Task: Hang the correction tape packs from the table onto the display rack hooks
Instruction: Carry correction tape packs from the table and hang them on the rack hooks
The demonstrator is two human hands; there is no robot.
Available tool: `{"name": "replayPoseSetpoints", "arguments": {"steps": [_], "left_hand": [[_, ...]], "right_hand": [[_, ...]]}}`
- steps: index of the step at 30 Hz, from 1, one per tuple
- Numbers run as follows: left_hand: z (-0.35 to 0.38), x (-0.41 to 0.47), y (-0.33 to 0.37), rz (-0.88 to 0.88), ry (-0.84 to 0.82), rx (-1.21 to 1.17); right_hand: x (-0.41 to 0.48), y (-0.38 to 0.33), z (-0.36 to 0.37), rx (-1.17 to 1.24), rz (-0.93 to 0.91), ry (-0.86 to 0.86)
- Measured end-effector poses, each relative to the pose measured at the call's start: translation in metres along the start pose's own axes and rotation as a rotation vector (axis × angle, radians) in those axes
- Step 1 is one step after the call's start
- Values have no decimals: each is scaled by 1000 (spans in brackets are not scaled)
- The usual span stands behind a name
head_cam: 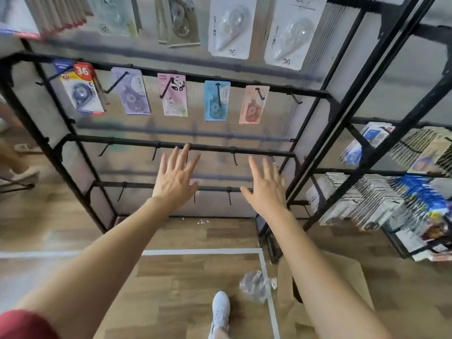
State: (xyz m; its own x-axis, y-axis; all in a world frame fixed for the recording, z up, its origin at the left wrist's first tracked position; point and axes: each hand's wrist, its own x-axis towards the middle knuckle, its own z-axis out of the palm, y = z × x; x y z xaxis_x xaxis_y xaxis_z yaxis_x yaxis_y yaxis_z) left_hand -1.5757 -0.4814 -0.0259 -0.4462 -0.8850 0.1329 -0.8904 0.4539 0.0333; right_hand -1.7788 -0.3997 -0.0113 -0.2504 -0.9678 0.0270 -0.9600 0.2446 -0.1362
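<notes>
A black display rack (pixel 171 144) stands before me. Its upper bar carries several correction tape packs: a blue-and-red one (pixel 82 94), a purple one (pixel 130 95), a pink panda one (pixel 173 95), a light blue one (pixel 216 101) and a peach one (pixel 253 105). Larger white packs (pixel 231 25) hang above. The lower bars' hooks (pixel 234 159) are bare. My left hand (pixel 175 178) and my right hand (pixel 266 185) are both stretched out flat toward the lower bars, fingers spread, holding nothing. No table is in view.
A second black rack (pixel 381 192) on the right holds dense rows of stationery packs. A cardboard box (pixel 342 277) and a crumpled plastic wrapper (pixel 256 285) lie on the wooden floor by my white shoe (pixel 220 311). Another person's feet (pixel 22 174) show at the left edge.
</notes>
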Motion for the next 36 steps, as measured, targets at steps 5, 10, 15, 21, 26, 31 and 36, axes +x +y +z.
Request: {"name": "replayPoseSetpoints", "arguments": {"steps": [5,10,15,21,26,31,36], "left_hand": [[16,-85,-31,-61,-81,9],[21,-174,-57,-204,-157,-10],[27,-253,-79,-448,-254,-83],[35,-359,-85,-764,-320,-131],[32,-451,-85,-1001,-355,-140],[25,-536,-100,-1281,-286,-219],[14,-609,-137,-1456,-211,-247]], "right_hand": [[-65,-45,27,13,-53,-99],[-110,-87,54,-35,-144,-240],[-136,-134,76,-108,-304,-322],[-189,-189,104,-132,-555,-426],[-243,-237,126,-174,-745,-513],[-295,-296,143,-226,-904,-577],[-347,-377,159,-261,-1050,-581]]}}
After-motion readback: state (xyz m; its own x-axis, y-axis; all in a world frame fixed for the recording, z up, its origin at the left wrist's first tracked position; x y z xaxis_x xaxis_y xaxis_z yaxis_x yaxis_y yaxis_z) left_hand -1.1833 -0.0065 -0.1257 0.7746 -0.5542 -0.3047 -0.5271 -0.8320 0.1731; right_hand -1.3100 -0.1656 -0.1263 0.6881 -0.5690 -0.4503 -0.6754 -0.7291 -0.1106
